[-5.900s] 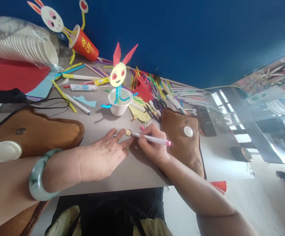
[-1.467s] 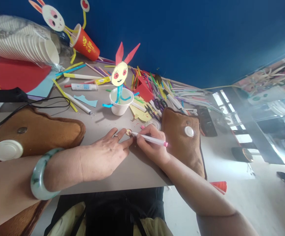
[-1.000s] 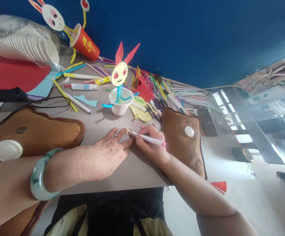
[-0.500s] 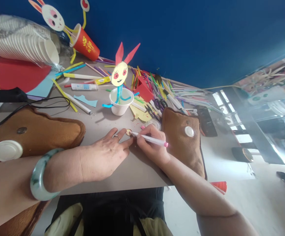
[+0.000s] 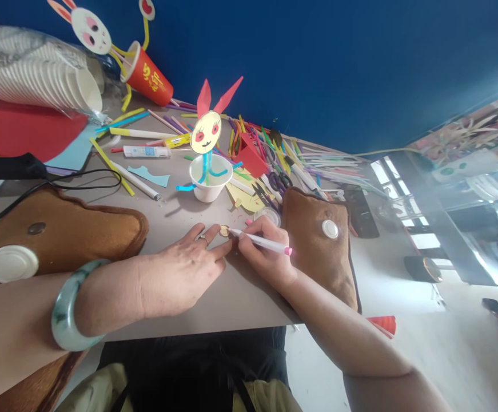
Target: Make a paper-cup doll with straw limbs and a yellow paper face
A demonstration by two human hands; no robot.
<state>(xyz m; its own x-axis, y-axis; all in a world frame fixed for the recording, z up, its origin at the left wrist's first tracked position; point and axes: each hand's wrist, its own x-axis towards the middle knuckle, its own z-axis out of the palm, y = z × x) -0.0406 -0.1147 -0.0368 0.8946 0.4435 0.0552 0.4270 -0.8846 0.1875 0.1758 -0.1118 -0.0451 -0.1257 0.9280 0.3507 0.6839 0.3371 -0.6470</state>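
My right hand (image 5: 268,252) grips a white marker pen (image 5: 268,244) with a pink end. The pen's tip meets the right edge of a small pale-yellow paper circle (image 5: 224,230) on the table. Fingers of my left hand (image 5: 188,269) are spread out flat, with the fingertips touching or right beside the circle; what lies under them is hidden. Just beyond stands a white paper cup (image 5: 210,186), from which rises a yellow paper face (image 5: 206,133) with red ears and blue pipe-cleaner arms.
Brown cushions (image 5: 321,252) flank both hands. Behind the cup lie scissors (image 5: 279,182), a glue stick (image 5: 146,151), and many pipe cleaners (image 5: 338,166). A red cup (image 5: 150,80) with a rabbit face leans at the back, near bagged cups (image 5: 60,86). A cable (image 5: 90,171) crosses the left.
The yellow face on the cup has tilted slightly left. My hands stay nearly in place, the pen tip still at the circle's edge.
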